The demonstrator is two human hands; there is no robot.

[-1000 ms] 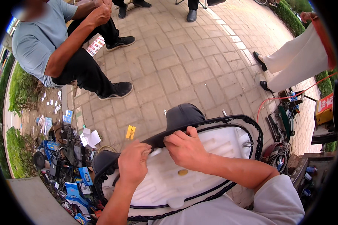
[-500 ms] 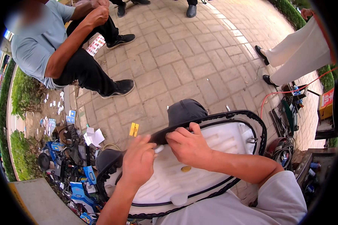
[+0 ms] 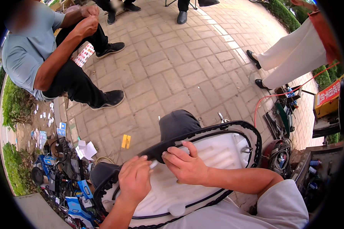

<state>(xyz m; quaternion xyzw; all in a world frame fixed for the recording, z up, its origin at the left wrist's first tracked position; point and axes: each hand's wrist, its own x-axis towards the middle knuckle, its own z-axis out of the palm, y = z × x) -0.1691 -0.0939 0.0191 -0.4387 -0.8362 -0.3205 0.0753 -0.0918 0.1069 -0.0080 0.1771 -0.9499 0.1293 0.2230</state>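
Observation:
An upturned scooter seat lies across my lap, its white plastic base (image 3: 214, 152) facing up. A black seat cover (image 3: 252, 131) wraps round its rim, with a wavy edge folded inward. At the far side, my left hand (image 3: 135, 179) has its fingers bent tightly over the cover's edge. Close beside it, my right hand (image 3: 185, 164) pinches the same black edge between curled fingers and thumb, its index finger raised. A small white piece shows between the hands; I cannot tell what it is. Under the seat, my dark-clad knee (image 3: 179, 124) sticks out.
A metal hand tool (image 3: 222, 117) lies beyond the seat. A yellow card (image 3: 126, 141) rests on the paving (image 3: 153, 91). Scrap parts and blue boxes (image 3: 74, 206) pile up at left. Coiled cable (image 3: 281, 156) lies at right. A seated person (image 3: 30, 57) and a standing person (image 3: 294, 49) are nearby.
The view has shifted, so surroundings sit further left. Both hands stay at the cover's far edge; the left fingers have bent down closer onto it, and the right index finger lifts.

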